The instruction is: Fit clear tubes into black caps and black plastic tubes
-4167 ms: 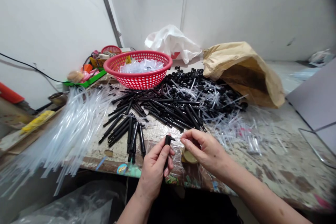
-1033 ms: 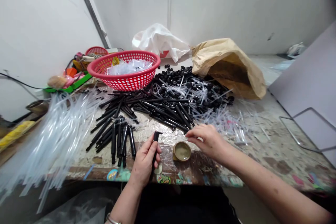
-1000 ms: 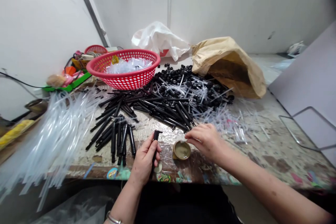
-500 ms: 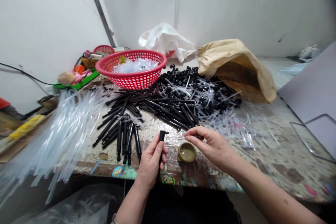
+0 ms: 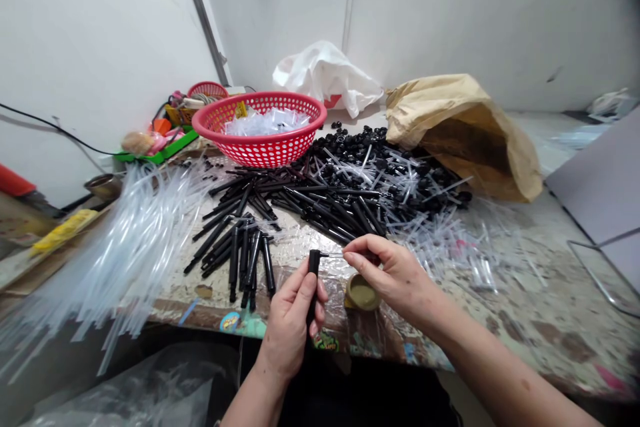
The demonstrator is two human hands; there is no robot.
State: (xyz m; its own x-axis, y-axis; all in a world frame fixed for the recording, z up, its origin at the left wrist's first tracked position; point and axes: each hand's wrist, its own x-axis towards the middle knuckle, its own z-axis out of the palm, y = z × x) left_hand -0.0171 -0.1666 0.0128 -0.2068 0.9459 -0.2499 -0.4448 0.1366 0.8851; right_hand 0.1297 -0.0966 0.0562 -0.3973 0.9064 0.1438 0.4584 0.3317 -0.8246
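Pale grey walls (image 5: pixel 450 20) rise behind a scuffed, paint-stained worktable (image 5: pixel 530 327), where a red perforated plastic basket (image 5: pixel 265 148) stands beyond a spread of black plastic tubes (image 5: pixel 330 212). Its grip wrapped firmly around one black tube with a side nozzle (image 5: pixel 313 263), the left hand (image 5: pixel 291 320) keeps it nearly upright. The right hand (image 5: pixel 387 267) pinches a thin clear plastic straw (image 5: pixel 335 255) level at the nozzle's tip, near a small round olive-brown pot (image 5: pixel 363 295); whether they touch is too small to tell.
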